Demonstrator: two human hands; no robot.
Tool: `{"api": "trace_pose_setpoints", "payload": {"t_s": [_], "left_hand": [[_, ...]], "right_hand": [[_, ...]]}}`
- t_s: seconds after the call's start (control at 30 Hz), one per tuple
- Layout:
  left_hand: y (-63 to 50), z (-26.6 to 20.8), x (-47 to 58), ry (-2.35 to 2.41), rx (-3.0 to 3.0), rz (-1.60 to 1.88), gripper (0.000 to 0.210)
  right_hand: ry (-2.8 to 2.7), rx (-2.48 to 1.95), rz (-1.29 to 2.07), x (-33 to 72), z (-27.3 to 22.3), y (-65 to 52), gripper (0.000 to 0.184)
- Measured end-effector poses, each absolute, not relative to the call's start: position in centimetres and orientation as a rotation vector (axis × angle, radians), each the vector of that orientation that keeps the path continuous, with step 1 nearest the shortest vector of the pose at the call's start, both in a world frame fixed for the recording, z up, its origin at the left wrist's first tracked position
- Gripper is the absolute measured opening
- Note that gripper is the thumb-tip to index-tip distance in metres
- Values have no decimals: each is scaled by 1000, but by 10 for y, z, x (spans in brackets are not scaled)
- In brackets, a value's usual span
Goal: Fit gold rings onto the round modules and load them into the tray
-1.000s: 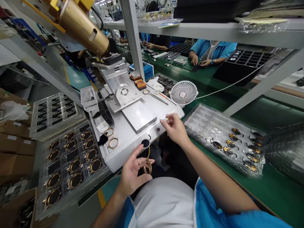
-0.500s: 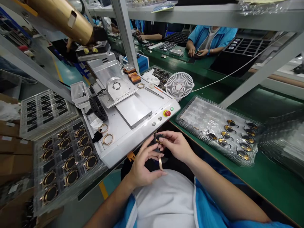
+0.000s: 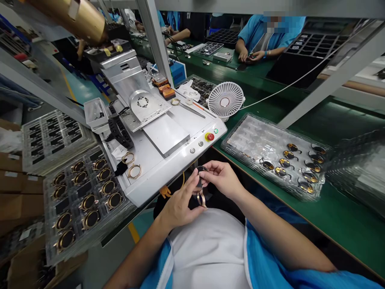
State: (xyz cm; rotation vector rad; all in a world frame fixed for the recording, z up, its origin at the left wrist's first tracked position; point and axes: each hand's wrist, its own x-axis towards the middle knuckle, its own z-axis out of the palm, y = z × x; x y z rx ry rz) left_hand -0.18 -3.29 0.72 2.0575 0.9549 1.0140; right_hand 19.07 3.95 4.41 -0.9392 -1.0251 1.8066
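Note:
My left hand [image 3: 182,202] holds a gold watch case ring [image 3: 201,199] low between its thumb and fingers, in front of my shirt. Pinched in my right hand [image 3: 225,178] is a round black watch display [image 3: 202,169], whose edge also meets my left fingertips. The display sits just above the ring, apart from it. Two more gold rings [image 3: 134,171] lie on the near left corner of the white machine [image 3: 174,168]. To the right, a clear plastic tray [image 3: 240,138] bears several round displays with dark flex tails [image 3: 284,162].
At left, a stacked clear tray [image 3: 49,257] carries several gold-rimmed black watch faces. A white fan [image 3: 225,100] stands behind the machine, near tweezers [image 3: 192,110]. The machine's front has a red button [image 3: 210,137]. A grey post [image 3: 156,44] rises behind. A co-worker [image 3: 267,36] sits across the green bench.
The gold ring has turned so its opening shows more. My hands have drawn slightly closer together around the display, and the camera view has tilted and shifted a little.

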Motion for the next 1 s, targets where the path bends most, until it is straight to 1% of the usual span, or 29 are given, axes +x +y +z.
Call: {"api": "trace_pose_setpoints", "payload": {"t_s": [0.07,0.1,0.2,0.27,0.37,0.43,0.57,0.73,0.83,1.0], "left_hand": [[-33,11,-2,886,1792,1134,101],[-33,13,-3,854,1626,1196,91],[-30,17,-4,789,1211,1341,53],[-27,17,-3,773,1095,1414,43],[-24,13,0,769,1040,1476,46],[-24,11,3,773,1024,1480,48],[-26,8,4,794,1028,1491,54],[-27,8,3,753,1074,1518,57],[-28,7,3,767,1078,1548,60],[-29,6,3,873,1029,1558,60]], "right_hand": [[-1019,-946,1825,192,44,38,41],[-1013,-950,1842,193,45,38,41],[-986,-965,1900,193,48,35,40],[-949,-971,1980,191,51,31,40],[-850,-959,2124,183,55,23,42],[-802,-955,2152,177,58,17,45],[-861,-1015,2019,169,64,9,45],[-1039,-1048,1839,163,70,4,34],[-1088,-1041,1806,161,72,3,31],[-1085,-1056,1810,157,74,2,31]]}}
